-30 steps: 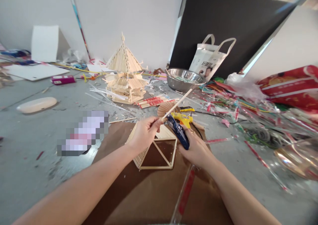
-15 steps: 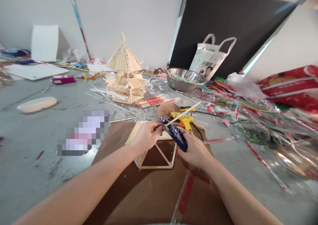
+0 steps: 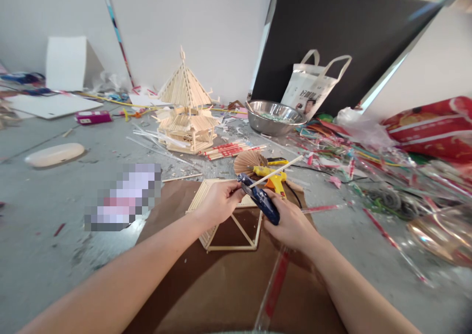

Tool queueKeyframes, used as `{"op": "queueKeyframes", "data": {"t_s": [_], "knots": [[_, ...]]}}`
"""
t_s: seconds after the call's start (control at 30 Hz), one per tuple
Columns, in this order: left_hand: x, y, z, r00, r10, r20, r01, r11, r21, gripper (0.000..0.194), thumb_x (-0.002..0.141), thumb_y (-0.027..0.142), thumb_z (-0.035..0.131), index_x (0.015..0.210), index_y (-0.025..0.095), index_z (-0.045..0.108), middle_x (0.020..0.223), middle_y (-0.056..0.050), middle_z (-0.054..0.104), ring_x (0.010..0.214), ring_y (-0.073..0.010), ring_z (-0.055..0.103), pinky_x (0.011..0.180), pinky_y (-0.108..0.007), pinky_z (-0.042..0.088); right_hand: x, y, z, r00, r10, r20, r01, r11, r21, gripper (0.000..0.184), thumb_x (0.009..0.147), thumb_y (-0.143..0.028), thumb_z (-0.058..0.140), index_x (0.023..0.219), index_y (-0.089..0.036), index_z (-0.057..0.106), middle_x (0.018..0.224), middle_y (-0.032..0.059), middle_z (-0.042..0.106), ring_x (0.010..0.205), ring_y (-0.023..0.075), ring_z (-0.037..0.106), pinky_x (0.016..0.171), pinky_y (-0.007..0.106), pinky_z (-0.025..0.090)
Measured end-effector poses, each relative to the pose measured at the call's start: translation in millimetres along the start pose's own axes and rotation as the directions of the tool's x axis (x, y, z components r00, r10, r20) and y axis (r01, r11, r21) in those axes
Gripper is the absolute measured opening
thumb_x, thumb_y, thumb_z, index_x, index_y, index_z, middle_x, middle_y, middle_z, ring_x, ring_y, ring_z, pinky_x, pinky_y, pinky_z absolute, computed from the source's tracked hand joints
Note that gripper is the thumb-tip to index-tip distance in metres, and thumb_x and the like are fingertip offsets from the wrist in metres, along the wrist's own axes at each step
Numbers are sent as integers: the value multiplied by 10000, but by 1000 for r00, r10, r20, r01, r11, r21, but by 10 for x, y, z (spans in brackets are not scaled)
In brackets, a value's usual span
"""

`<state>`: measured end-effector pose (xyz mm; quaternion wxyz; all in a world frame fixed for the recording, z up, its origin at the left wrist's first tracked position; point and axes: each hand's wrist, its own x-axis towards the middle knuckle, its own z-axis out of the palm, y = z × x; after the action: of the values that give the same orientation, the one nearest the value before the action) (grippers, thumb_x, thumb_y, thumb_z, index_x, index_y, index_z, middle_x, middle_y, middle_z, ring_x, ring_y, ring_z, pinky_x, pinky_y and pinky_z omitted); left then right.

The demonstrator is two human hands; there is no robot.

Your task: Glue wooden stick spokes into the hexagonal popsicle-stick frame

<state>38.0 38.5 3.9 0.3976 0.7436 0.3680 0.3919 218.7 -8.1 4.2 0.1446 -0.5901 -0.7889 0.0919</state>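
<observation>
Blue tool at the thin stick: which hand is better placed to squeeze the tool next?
The right hand, probably: it wraps around the blue tool, while the left hand seems to pinch the thin stick.

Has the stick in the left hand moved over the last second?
Yes. Its far end swung right and down in view: the stick now crosses in front of the glue gun, having passed above its body before.
</observation>
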Motion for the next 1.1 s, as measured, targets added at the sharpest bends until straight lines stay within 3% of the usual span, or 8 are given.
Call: {"op": "queueKeyframes", "data": {"t_s": [0.5,0.77,0.97,1.1], "knots": [[1,38,-14,999,-29,-19,30,996,85,287,765,313,397,557,137,489,477,38,419,471,-70,365,451,-178,278,-13,-83,-11,997,68,24,-68,997,-38,320,646,-214,445,960,-158,467,798,63,585,712,193,536,615,276,365],[-13,98,3,998,-16,-54,21,996,87,267,780,266,387,834,124,606,659,-5,582,598,-106,477,559,-195,351,4,-99,-21,995,93,32,-92,995,-21,240,640,-202,438,874,-162,470,749,45,569,647,158,513,569,244,339],[31,3,-42,997,16,73,-13,999,-42,272,778,288,396,826,123,607,698,-10,587,653,-115,479,607,-207,360,-9,-75,-13,998,54,21,-55,998,5,426,646,-215,447,1067,-166,410,925,68,563,803,186,528,694,277,376],[46,-18,-97,983,-24,181,43,994,-104,263,764,312,419,776,125,604,557,29,466,512,-65,368,481,-178,292,-17,-74,-26,997,59,42,-57,997,-49,484,651,-233,441,1123,-139,384,959,94,563,830,207,531,698,301,390]]}}
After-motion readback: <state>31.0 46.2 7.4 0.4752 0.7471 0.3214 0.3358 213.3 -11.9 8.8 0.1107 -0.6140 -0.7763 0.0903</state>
